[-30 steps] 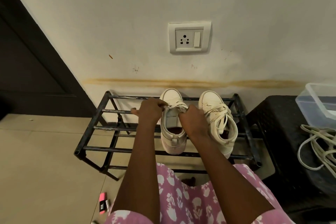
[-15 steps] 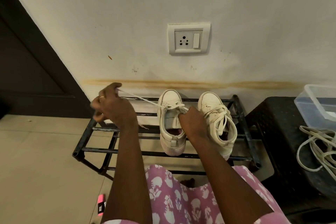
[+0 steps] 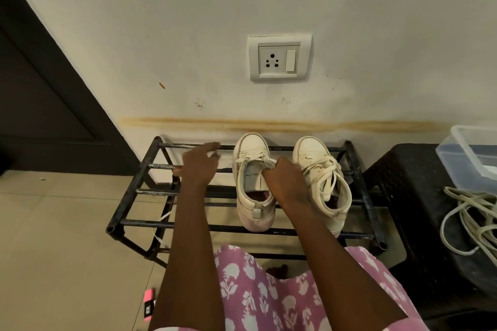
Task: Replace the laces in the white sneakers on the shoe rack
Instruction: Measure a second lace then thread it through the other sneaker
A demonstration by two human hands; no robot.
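Shoe rack (image 3: 139,223) sits against the wall. 2 white sneakers on its top bars, toes to the back edge.

- Mid sneaker (image 3: 251,148): about rack centre. Lacing only across the toe-side eyelets, tongue bare below that.
- R-end sneaker (image 3: 309,150): just beside it toward the rack's right end, fully laced, loops slack over the opening.
- R hand (image 3: 285,180): fingers (image 3: 270,166) curled tight on the mid sneaker's upper at the top of the lacing. Firm hold.
- L hand (image 3: 200,166): over the rack's left half, apart from both shoes. Fingers loose and half straight, thumb out to the side. Cannot tell if it pinches anything.
- Lace strand (image 3: 164,216): hangs by the L forearm, crossing the front bars near the rack's front-left corner. Upper end is hidden.
- Loose laces (image 3: 473,217): tangled pile on the black stool (image 3: 403,183) to the right of the rack, next to a clear plastic box (image 3: 468,148).
- Wall socket (image 3: 279,58): above the shoes.
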